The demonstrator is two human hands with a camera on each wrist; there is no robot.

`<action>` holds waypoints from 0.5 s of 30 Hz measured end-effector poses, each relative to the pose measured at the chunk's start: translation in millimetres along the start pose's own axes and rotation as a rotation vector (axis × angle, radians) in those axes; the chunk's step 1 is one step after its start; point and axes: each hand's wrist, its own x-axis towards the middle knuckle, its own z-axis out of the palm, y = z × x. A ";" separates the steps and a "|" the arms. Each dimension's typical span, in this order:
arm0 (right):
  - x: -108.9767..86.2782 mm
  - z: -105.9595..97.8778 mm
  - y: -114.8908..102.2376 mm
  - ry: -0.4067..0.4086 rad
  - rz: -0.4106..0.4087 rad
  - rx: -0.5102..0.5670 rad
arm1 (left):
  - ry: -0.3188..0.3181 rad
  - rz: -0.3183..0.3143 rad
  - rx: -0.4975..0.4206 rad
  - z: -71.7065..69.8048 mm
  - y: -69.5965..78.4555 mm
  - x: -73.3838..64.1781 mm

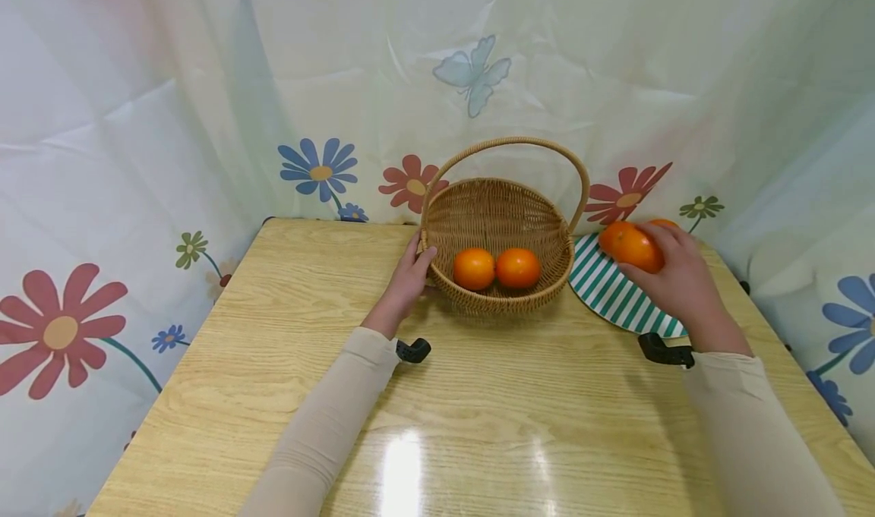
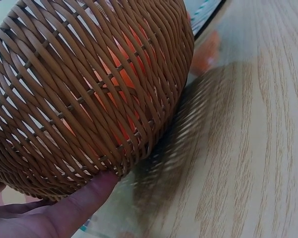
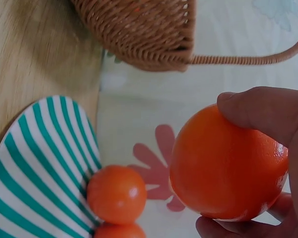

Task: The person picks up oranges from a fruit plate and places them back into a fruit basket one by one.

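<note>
A brown wicker basket [image 1: 492,304] with a tall arched handle stands toward the back of the table, its opening tilted to the front. Two oranges, a left one [image 1: 474,269] and a right one [image 1: 517,268], lie side by side inside. My left hand [image 1: 409,274] grips the basket's left side; in the left wrist view a thumb presses the weave. With my right hand [image 1: 683,285] I hold an orange [image 3: 228,166] between thumb and fingers, above a green-and-white striped oval plate [image 3: 44,163]. Two more oranges, one whole in view [image 3: 116,194] and one cut off [image 3: 120,231], sit at the plate's edge.
The wooden table [image 1: 506,411] reaches toward me, with light glaring off its front. A flower-printed cloth [image 1: 328,61] hangs behind it and along both sides. Black straps [image 1: 664,351] circle both wrists.
</note>
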 end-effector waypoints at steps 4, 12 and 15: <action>-1.6 0.5 -8.2 0.008 -0.022 0.005 | 0.011 0.002 0.008 -1.9 -6.5 6.0; -3.8 -1.0 -21.3 0.024 -0.068 0.004 | 0.076 0.029 0.048 -4.9 -23.4 20.4; -5.1 -0.9 -25.7 0.032 -0.070 0.011 | 0.074 0.031 0.047 -4.8 -23.5 20.8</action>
